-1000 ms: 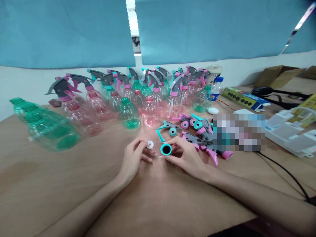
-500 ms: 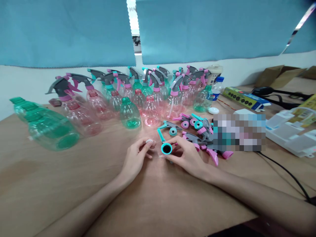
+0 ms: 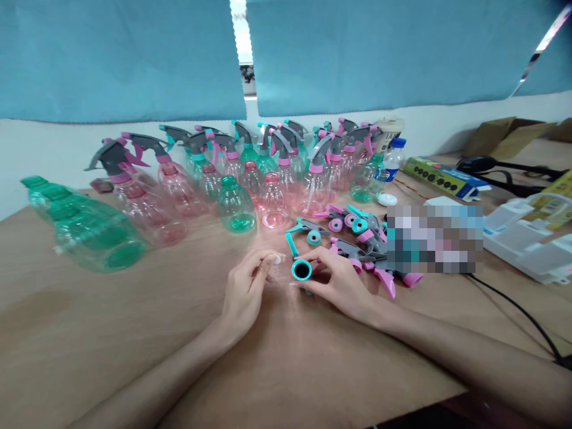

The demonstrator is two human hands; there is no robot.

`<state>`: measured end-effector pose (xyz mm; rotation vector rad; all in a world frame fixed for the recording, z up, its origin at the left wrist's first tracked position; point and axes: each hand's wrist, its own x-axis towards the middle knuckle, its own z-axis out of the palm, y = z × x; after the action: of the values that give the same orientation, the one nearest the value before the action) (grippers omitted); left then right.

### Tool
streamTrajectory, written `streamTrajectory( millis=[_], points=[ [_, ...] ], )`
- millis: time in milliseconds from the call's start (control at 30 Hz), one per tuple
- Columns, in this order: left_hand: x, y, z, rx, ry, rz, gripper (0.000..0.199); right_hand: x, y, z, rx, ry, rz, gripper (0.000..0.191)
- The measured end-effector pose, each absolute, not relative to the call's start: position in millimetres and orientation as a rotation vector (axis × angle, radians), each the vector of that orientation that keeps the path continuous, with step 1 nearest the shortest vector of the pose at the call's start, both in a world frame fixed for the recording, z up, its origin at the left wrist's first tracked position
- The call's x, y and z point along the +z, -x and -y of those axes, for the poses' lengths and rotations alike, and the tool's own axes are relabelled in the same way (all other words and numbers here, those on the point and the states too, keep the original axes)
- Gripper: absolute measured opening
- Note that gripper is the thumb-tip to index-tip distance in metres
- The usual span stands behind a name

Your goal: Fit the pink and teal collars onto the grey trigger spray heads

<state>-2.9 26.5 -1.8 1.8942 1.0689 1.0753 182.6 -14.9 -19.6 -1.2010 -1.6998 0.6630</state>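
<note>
A spray head with a turquoise collar [image 3: 301, 270] and a turquoise trigger is gripped in my right hand [image 3: 336, 280], its round opening facing me. Just left of it, my left hand [image 3: 248, 283] pinches a small white piece [image 3: 277, 260] between thumb and fingers; the two hands are apart. Behind them lies another turquoise and grey spray head [image 3: 313, 237]. A pile of pink and grey spray heads [image 3: 353, 250] rests beside and beyond my right hand. An open-necked green bottle [image 3: 236, 208] and a clear pink bottle [image 3: 274, 205] stand beyond my hands.
Many bottles with spray heads [image 3: 283, 152] stand along the wall. Green bottles [image 3: 96, 235] lean together at the left. At the right are a white plastic tray [image 3: 527, 244], a yellow and blue box [image 3: 442, 177], a black cable [image 3: 513, 310] and a blue-capped bottle [image 3: 394, 159].
My left hand has turned a little, and the white piece has moved slightly right, closer to the turquoise collar. My right hand holds the spray head almost unmoved.
</note>
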Motion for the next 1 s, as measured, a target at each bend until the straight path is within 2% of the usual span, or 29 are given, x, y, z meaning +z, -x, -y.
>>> streamTrajectory(
  millis=[100,300,633,833,1000],
  points=[
    [-3,1,-18,1.126,-2.02,-1.001,0.02,-20,-183,15,0.657,1.19,1.727,0.022],
    [-9,-8,-2,1.154,-1.911,-0.935,0.012,-19,-183,15,0.476,1.253,1.822,0.019],
    [-2,-8,-5,1.117,-2.148,-0.956,0.012,-20,-180,18,0.416,1.152,1.886,0.021],
    [4,0,-10,1.183,-2.759,-0.613,0.012,-20,-183,17,0.407,1.175,1.835,0.022],
    [6,0,-12,1.188,-2.938,-0.586,0.016,-21,-185,17,0.393,1.14,1.847,0.025]
  ],
)
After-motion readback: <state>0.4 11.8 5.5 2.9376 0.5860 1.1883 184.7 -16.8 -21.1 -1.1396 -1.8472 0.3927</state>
